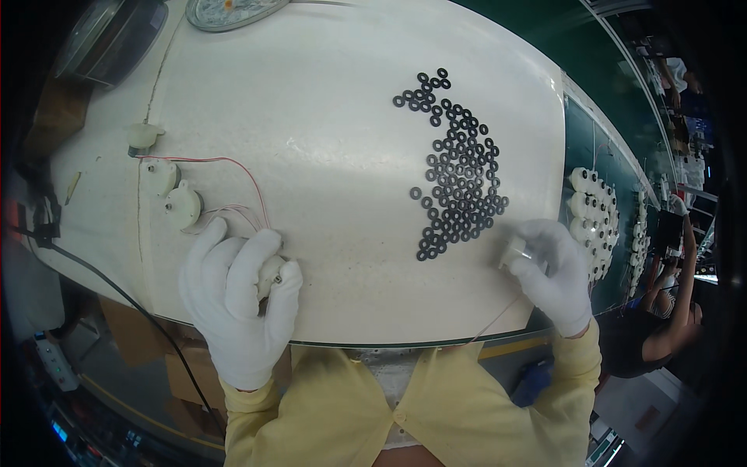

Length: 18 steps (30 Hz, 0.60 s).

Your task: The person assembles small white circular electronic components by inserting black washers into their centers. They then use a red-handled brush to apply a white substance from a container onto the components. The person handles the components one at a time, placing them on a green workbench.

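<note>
My left hand (241, 288), in a white glove, curls round a small white motor (269, 277) with a short metal shaft at the table's front left. Red and white wires run from near its fingers toward the loose motors. In my right hand (554, 265), also gloved, a small white part (513, 253) is pinched between thumb and fingers; a thin wire trails from it toward the table edge. Its exact kind is partly hidden. Just beyond that hand lies a spread of black rings (459, 175). Beyond my left hand rest white round motors (183, 205), one with a red wire (233, 160).
On the right, a green surface (574, 132) bears rows of white motors with black rings (595, 226). A round dish (233, 11) and a dark clear-sided bin (109, 39) stand at the far left. A black cable (117, 286) crosses the left edge. Another person (661, 327) is at far right.
</note>
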Tool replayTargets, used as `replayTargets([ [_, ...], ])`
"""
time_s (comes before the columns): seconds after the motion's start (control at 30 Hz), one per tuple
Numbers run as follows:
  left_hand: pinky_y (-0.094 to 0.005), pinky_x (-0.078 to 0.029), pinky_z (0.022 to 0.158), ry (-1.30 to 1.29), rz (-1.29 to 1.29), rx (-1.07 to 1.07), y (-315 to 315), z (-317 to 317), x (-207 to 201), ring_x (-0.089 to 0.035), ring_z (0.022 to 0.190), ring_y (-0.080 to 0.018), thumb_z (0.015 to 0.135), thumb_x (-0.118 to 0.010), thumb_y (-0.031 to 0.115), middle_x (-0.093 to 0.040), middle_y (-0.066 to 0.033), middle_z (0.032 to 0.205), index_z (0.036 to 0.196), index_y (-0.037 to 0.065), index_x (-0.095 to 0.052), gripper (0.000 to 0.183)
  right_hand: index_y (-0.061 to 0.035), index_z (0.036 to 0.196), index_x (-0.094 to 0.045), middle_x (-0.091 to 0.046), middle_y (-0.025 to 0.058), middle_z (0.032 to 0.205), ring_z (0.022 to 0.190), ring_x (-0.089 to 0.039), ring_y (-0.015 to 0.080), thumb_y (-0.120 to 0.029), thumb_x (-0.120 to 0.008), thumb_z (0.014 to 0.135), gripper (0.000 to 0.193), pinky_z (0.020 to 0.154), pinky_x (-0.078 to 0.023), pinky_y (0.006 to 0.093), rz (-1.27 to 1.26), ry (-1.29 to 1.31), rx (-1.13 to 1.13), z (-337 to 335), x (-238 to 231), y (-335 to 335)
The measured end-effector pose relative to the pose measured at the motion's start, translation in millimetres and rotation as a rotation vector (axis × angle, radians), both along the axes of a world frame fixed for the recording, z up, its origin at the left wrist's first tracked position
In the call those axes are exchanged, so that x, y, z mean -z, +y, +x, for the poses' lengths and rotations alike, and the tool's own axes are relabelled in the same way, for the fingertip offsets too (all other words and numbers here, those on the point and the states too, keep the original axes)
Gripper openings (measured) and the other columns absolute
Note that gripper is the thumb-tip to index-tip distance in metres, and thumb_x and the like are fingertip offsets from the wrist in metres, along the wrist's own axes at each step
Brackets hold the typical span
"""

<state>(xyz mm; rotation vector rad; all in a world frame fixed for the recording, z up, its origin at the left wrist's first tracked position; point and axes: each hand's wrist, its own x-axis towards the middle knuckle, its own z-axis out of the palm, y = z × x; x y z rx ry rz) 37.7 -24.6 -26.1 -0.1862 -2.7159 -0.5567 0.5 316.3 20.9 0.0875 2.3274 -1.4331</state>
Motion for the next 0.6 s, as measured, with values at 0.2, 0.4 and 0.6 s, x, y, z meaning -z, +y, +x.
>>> replayTargets([
  [0.2,-0.0456,-0.045,0.092,-0.011,0.061,0.019,-1,-3,0,-0.058,0.097,-0.0339,0.078,-0.075,0.017,-0.061,-0.0068,0.091,0.110,0.009,-0.067,0.034,0.0053,0.120,-0.053,-0.065,0.0081,0.093,0.077,-0.059,0.0066,0.000,-0.064,0.092,0.031,0.065,-0.049,0.0195,0.120,0.255,-0.274,-11,2,1],
  [0.4,-0.0458,-0.047,0.095,-0.007,0.043,0.017,0,-4,-2,-0.057,0.088,-0.0303,0.079,-0.075,0.015,-0.059,-0.0068,0.088,0.109,0.008,-0.066,0.033,0.0034,0.111,-0.057,-0.069,0.0051,0.084,0.064,-0.059,0.0063,-0.002,-0.062,0.094,0.019,0.059,-0.049,0.0208,0.212,0.214,-0.068,-13,-2,-21],
  [0.6,-0.0454,-0.047,0.096,-0.002,0.058,0.029,0,-5,-1,-0.057,0.088,-0.0294,0.079,-0.074,0.015,-0.059,-0.0064,0.089,0.110,0.008,-0.066,0.033,-0.0038,0.100,-0.062,-0.068,0.0021,0.070,0.056,-0.062,0.0129,-0.011,-0.073,0.087,0.019,0.052,-0.046,0.0260,0.440,0.465,-0.253,-22,8,-26],
])
